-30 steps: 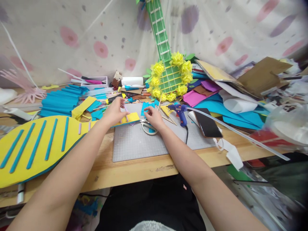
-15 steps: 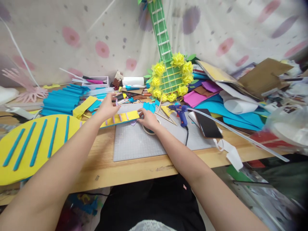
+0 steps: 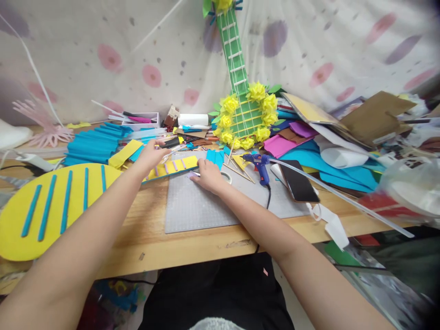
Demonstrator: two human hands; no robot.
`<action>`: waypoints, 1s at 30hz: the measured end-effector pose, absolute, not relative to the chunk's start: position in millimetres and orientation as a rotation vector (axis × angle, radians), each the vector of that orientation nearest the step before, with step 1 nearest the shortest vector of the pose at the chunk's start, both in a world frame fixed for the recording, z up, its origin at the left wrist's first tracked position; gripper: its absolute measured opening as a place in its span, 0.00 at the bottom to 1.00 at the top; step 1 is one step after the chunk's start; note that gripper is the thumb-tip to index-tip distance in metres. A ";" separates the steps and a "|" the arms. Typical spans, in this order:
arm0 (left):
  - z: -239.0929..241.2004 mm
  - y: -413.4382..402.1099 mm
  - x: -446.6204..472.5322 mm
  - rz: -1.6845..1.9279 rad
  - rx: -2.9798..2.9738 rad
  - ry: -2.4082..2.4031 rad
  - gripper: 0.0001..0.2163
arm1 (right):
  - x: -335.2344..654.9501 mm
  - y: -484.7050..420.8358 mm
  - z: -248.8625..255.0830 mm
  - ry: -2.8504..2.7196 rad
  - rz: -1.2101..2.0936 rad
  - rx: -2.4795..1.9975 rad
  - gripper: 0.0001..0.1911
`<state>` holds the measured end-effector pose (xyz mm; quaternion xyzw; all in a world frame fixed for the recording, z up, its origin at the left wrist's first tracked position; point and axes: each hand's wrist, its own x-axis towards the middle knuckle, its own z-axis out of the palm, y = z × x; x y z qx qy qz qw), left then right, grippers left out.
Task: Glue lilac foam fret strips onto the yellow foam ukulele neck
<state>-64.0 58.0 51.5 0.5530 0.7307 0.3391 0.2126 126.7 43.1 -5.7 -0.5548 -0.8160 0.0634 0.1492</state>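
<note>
A big yellow foam guitar shape (image 3: 51, 206) with blue strips lies on the left of the wooden table. Its narrow yellow neck (image 3: 178, 166) carries several short purple strips and reaches onto the grey cutting mat (image 3: 206, 206). My left hand (image 3: 151, 156) rests on the neck's near part with its fingers curled together; what they pinch is hidden. My right hand (image 3: 206, 176) lies closed over the scissors (image 3: 227, 177) on the mat, just below the neck's end. A blade tip pokes out to the left of the hand.
A blue glue gun (image 3: 258, 162) and a black phone (image 3: 299, 183) lie right of the mat. A green foam guitar (image 3: 240, 91) with yellow flowers leans at the back. Blue foam strips (image 3: 92, 146), coloured sheets (image 3: 326, 160), cardboard (image 3: 374, 114) and a long clear rod (image 3: 343, 192) crowd the table.
My right hand slid left along the mat and closed over the scissors. My left hand came down from above the neck onto it. The yellow shape sits a little further right.
</note>
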 end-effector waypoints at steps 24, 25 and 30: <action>45.8 40.5 -70.5 -0.268 2.228 2.279 0.29 | 154.9 55.1 -2.8 -2.147 0.042 -1.615 0.17; 47.0 40.9 -70.5 -0.253 2.212 2.290 0.30 | 157.6 53.3 -0.5 -2.141 0.069 -1.595 0.16; 67.1 45.7 -67.7 -0.065 2.116 2.425 0.34 | 163.2 44.1 6.9 -2.037 0.360 -1.470 0.11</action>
